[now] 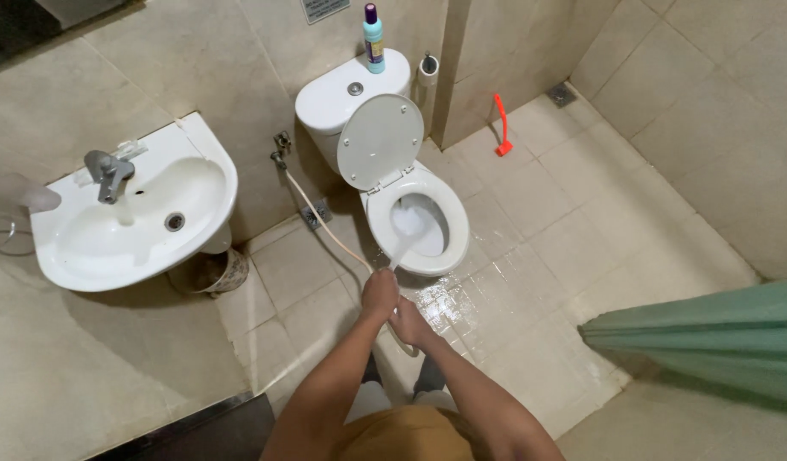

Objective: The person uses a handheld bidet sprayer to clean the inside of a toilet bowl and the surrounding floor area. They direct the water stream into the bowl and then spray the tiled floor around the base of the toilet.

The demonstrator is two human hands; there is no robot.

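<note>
The left hand (380, 293) is closed around the head of a spray hose (325, 224), held out in front of the body and aimed at the toilet bowl (419, 229), so that the jet of water (404, 243) rises from the fist and lands inside the bowl rather than on the floor; the right hand (408, 322) sits just beneath and behind the left, its fingers curled on the loop of hose that hangs below, apparently to take up the slack and steady the aim; the hose itself runs back in a shallow curve to a wall valve (281, 152) between the toilet and the washbasin (133, 222), which is why the person stands close in, facing the bowl; the seat lid (379, 141) is tipped up against the cistern (342, 98), leaving the bowl open to the spray; a tall bottle with a dark cap (373, 36) stands upright on top of the cistern, and a small toilet roll (428, 67) is beside it on the wall; a red-handled brush (501, 126) leans in the corner, well apart from both hands; the floor tiles (496, 299) just beside the bowl shine wet, while those farther off look dry; a small patterned bin (212, 273) is tucked under the basin, and a green curtain (709, 337) hangs in at the right edge, near the wet tiles but clear of the spray.
</note>
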